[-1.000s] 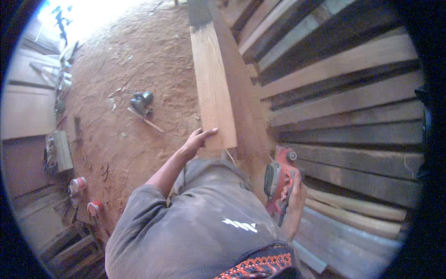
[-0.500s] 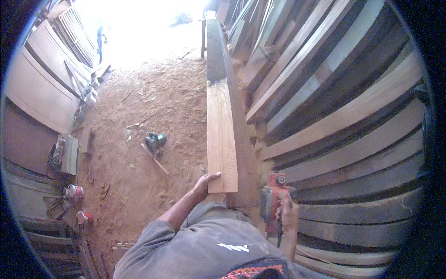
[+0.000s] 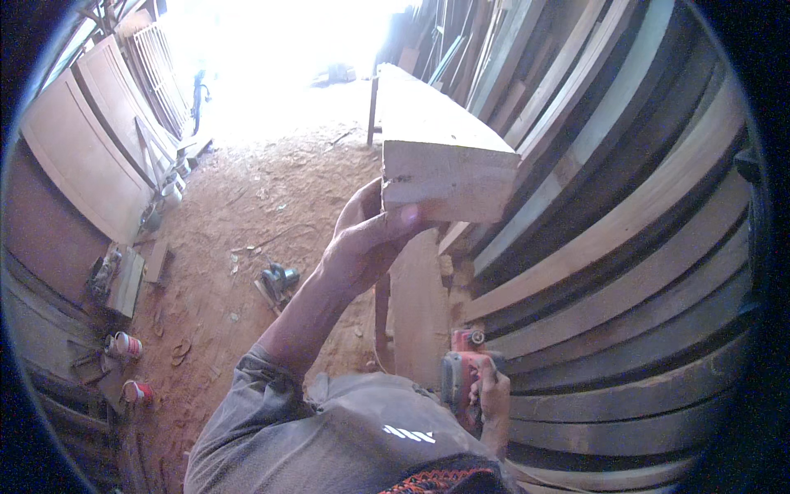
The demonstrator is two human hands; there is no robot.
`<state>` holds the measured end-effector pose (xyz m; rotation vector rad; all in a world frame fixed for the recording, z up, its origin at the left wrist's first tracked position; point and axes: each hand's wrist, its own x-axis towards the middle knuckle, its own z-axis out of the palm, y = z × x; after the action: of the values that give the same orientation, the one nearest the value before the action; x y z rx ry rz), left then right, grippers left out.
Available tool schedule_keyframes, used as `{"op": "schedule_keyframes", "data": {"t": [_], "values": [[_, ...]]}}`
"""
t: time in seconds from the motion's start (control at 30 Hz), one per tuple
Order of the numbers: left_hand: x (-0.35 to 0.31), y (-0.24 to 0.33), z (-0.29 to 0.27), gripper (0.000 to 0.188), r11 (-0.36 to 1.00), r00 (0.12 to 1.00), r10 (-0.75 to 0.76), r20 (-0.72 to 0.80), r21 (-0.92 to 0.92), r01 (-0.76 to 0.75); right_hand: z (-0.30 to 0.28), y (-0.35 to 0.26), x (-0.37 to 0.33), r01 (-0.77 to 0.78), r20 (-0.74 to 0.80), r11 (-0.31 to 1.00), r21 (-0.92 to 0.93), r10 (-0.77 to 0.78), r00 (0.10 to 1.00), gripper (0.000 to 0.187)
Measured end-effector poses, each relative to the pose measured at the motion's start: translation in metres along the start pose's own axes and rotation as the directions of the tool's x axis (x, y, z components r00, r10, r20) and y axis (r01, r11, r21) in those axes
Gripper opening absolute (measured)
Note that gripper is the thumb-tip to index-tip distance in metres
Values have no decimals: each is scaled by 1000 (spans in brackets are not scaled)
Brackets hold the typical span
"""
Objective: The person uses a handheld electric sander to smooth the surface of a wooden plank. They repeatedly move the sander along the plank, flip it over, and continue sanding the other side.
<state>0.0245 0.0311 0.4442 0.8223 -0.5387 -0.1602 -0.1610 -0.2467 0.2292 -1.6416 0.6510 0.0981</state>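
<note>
While the stacked boards (image 3: 625,214) along the right wall fill most of the view, the thing in hand is the long pale plank (image 3: 436,140), which runs away toward the bright doorway. A second ago its near end sat low, with the fingers merely laid on it; now that end is raised high and close, so the cut end grain faces us — the plank has been lifted and is being carried on one hand. The left hand (image 3: 366,239) grips under and around that near end, the thumb pressed across the end face. Below it stands a darker wooden surface (image 3: 415,305), from which the plank now looks clear, though I cannot tell where its far end rests. The right hand (image 3: 492,395) stays low at the waist, closed around a red power tool (image 3: 462,380), as it was before. On the sawdust floor (image 3: 247,214) lie another small machine (image 3: 278,280) and two red-banded cans (image 3: 125,344).
</note>
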Motion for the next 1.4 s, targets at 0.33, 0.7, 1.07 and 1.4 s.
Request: {"op": "schedule_keyframes", "data": {"t": [0.33, 0.7, 1.07, 1.4], "values": [[17, -3, -6, 64, 998, 999, 48, -7, -41, -48, 2, 8, 1, 3, -57, 1000, -22, -4, 998, 55], [23, -3, -2, 62, 996, 998, 56, 15, -77, -55, 2, 10, 6, -15, -65, 999, -33, 13, 998, 55], [-59, -69, -67, 73, 897, 918, -363, -161, -328, 297, -4, 14, 9, -17, -13, 999, -36, 17, 1000, 54], [-148, -247, -161, 96, 591, 485, -774, -406, -190, 784, -29, 31, 8, -68, -25, 944, -323, 63, 998, 53]]}}
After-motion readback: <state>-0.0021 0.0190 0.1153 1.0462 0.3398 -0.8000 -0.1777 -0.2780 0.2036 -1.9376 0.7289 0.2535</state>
